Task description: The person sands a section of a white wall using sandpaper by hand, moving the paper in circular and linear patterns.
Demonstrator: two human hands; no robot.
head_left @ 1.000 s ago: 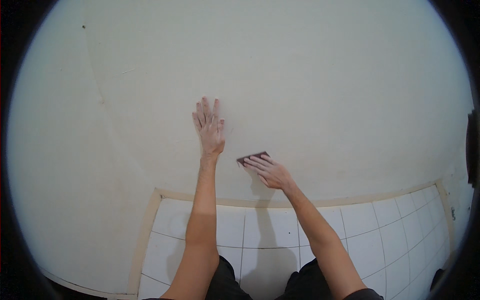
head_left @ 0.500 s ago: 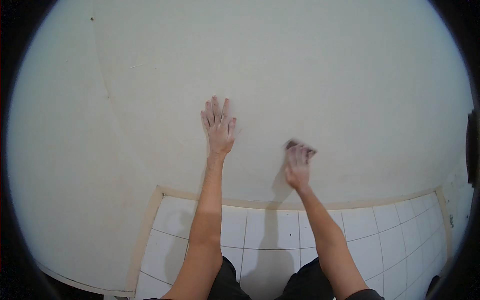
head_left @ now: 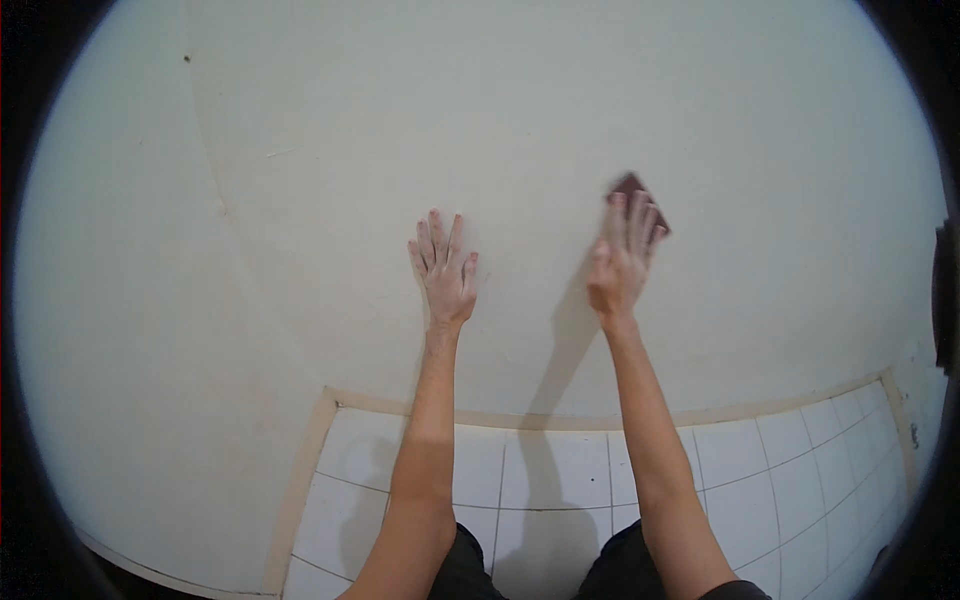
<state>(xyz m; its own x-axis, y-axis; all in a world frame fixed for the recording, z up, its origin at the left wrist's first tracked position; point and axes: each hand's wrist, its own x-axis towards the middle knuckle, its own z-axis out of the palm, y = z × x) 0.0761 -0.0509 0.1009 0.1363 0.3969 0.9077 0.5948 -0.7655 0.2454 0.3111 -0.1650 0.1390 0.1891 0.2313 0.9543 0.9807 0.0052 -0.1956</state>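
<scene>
My left hand [head_left: 447, 275] rests flat against the off-white wall [head_left: 330, 120], fingers spread, with nothing in it. To its right, my right hand [head_left: 622, 260] presses a dark reddish-brown piece of sandpaper [head_left: 628, 185] to the wall. The fingers lie stretched over the sandpaper, whose corners show past the fingertips and to the right of them. Pale dust whitens the fingers of both hands. Slight motion blur softens the right hand, and its palm side is hidden.
White floor tiles [head_left: 560, 465] meet the wall at a beige skirting strip [head_left: 490, 421]. A second wall [head_left: 130, 400] adjoins at the left. A small dark spot [head_left: 186, 59] marks the upper left wall. Some dark object [head_left: 943, 300] stands at the right rim.
My right hand has slid the sandpaper up the wall and slightly right. My left hand keeps its place on the wall, while the whole view has shifted a little.
</scene>
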